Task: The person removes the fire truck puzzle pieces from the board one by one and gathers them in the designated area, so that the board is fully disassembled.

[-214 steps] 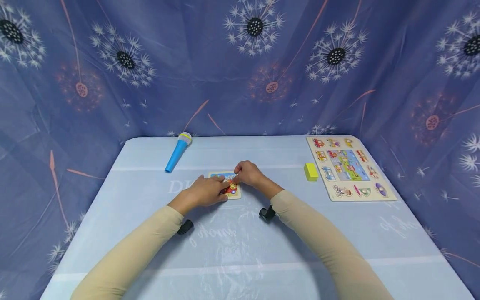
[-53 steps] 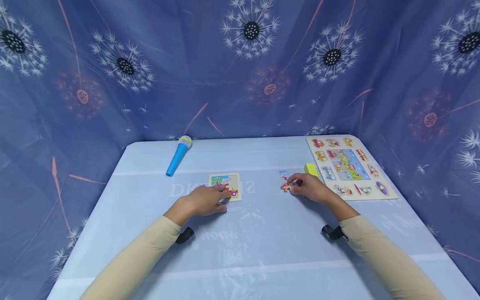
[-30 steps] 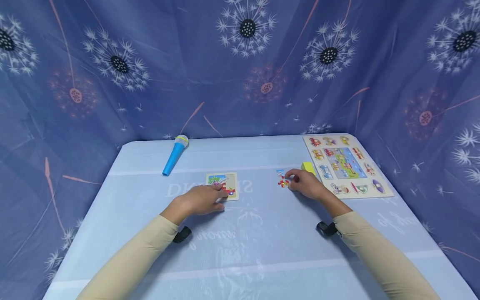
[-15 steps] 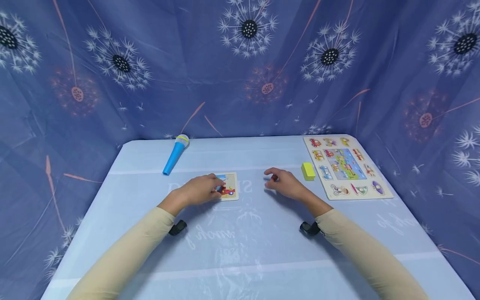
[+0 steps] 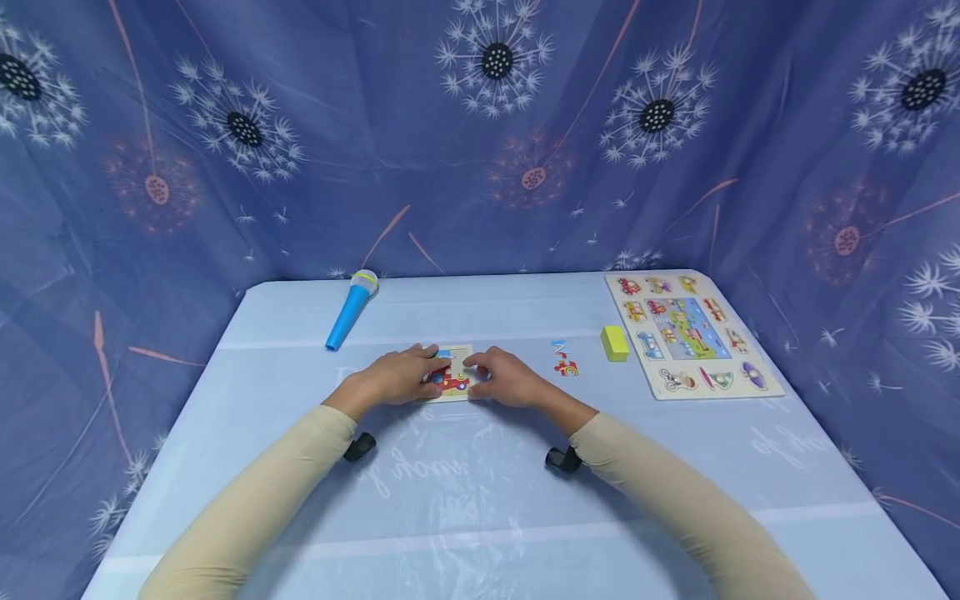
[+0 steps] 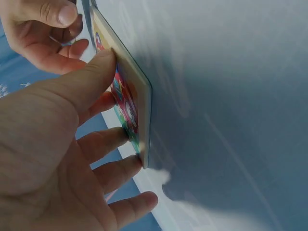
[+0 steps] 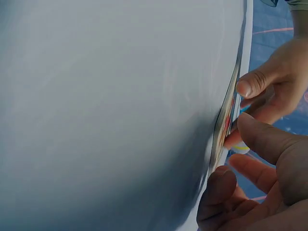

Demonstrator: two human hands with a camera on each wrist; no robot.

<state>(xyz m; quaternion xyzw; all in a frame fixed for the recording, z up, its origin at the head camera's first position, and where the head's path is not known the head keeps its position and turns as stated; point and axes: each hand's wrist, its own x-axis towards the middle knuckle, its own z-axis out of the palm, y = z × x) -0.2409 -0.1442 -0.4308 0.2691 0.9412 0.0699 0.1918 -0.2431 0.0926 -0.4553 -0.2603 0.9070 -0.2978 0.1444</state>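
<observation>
We see the small puzzle board [image 5: 457, 366] mid-table, left hand [image 5: 396, 377] spread over its left side (blocking part of it), right hand [image 5: 507, 379] at its right edge, thumb and fingertips apart. Loose pieces [image 5: 566, 367] lie right, then yellow block [image 5: 615, 343], big puzzle [image 5: 693, 329]; microphone [image 5: 352, 310] far left.

The left grip [image 6: 50, 149] lays its thumb on the near frame of a colourful board [image 6: 142, 103], other fingers spread toward the far left corner. Right of them, the right grip [image 6: 26, 36] curves beside the board.
</observation>
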